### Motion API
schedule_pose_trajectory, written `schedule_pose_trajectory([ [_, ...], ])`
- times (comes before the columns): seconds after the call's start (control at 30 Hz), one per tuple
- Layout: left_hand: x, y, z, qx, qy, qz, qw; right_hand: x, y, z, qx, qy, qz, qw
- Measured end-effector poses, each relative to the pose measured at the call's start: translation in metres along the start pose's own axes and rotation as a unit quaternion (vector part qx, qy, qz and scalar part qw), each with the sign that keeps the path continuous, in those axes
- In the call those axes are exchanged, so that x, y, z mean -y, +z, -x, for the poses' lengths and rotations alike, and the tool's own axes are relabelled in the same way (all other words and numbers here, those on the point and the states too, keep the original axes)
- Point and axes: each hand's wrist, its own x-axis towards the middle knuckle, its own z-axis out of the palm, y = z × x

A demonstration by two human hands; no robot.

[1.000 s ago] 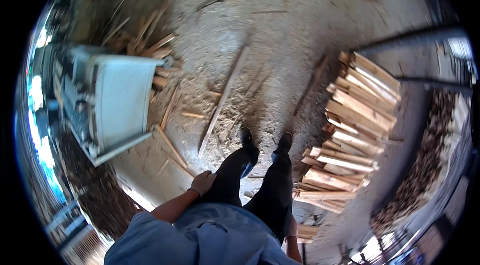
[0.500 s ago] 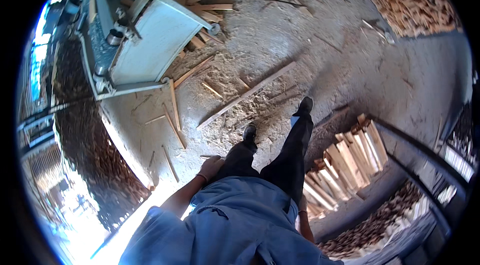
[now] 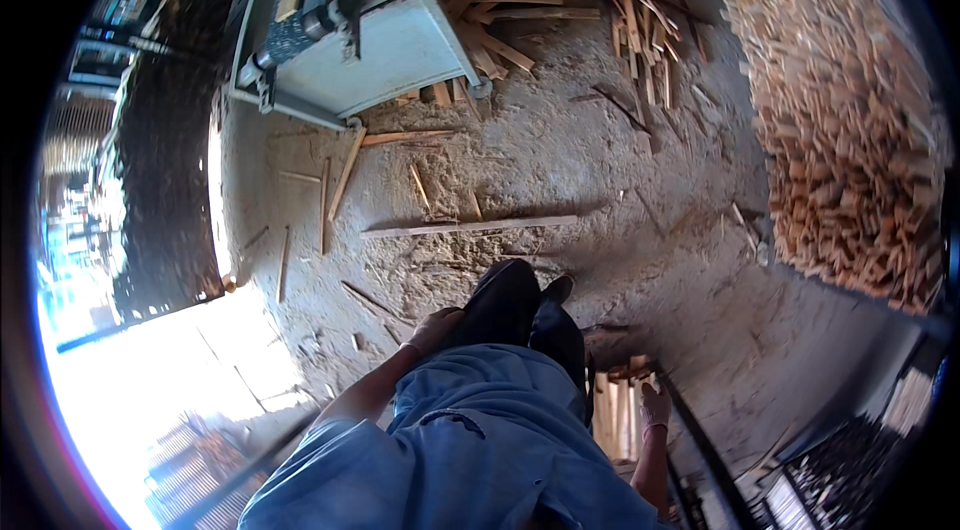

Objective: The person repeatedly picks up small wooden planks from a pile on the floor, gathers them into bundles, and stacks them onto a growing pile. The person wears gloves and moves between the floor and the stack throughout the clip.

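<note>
L hand [image 3: 436, 330] at dark trouser leg [image 3: 505, 302], grip can't tell | R hand [image 3: 655, 404] just R of stacked planks [image 3: 612, 417], contact/grip unclear | long board [image 3: 470, 227] flat on flr [image 3: 700, 260], pale machine [image 3: 385, 60] ahead-L

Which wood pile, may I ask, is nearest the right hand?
The small stack of pale boards just left of the right hand; the large pile and loose strips lie farther off.

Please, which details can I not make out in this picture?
Head view:
Left hand: palm, turned away from the camera.
Right hand: contact with the boards, blurred.
Left foot: hidden by the dark-trousered left leg.
Pale blue machine: far end, cut off by the upper edge.
</note>
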Motion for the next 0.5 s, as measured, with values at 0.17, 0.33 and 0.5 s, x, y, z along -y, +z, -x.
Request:
schedule_pose_trajectory([
  [0.17,-0.049,0.004,-0.017,0.027,-0.063,-0.009,0.998,0.099,-0.012,-0.037,0.073,-0.12,0.227,0.964],
  [0.33,-0.036,0.038,-0.026,0.019,-0.183,0.139,0.973,0.183,0.031,-0.071,0.167,-0.161,0.184,0.955],
  [0.5,-0.055,0.065,-0.066,-0.015,-0.257,0.257,0.931,0.206,0.043,-0.152,0.208,-0.176,0.257,0.927],
])
